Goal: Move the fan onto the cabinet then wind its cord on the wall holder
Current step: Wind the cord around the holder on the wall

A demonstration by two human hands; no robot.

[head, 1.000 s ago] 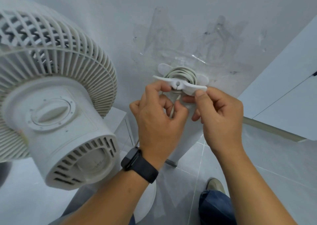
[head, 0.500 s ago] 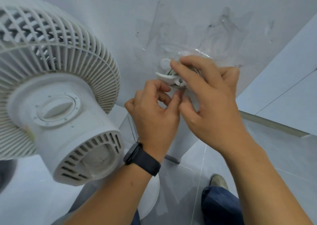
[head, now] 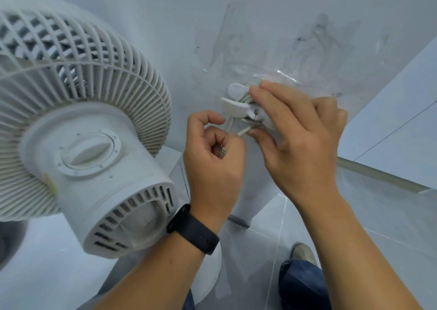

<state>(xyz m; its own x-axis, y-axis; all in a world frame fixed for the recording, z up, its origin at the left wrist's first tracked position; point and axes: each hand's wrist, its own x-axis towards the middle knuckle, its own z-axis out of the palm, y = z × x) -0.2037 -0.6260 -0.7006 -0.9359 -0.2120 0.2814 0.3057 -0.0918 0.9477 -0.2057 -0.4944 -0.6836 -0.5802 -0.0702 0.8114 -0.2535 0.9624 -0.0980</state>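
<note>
Nearest me, low in view, are my jeans [head: 305, 286] and one shoe [head: 303, 253] on the grey tiled floor [head: 390, 227]. My two forearms reach up from there, the left one wearing a black watch [head: 192, 232] at the wrist.

To my left stands the white fan [head: 78, 129], its rear motor housing and grille facing me. It sits on the white cabinet [head: 175, 165], of which only a corner shows between the fan and my left hand.

My left hand [head: 212, 160] is curled into a loose fist just below the holder, its grip closed on the cord [head: 243, 131]; a short pale length runs from my fingers up toward the holder, and what looks like the plug end shows inside my palm.

My right hand [head: 300, 139] is a little farther on, its grip around the holder [head: 238, 107]: forefinger laid across the top of the wound coils, thumb pressed in beneath them, the other fingers bent against the wall side.

The holder is fixed to the pale wall [head: 236, 25], with the cord wrapped in several turns between its two white wings. Scuffed clear tape patches mark the wall above it. Farther right, a white panel [head: 402, 125] meets the floor.
</note>
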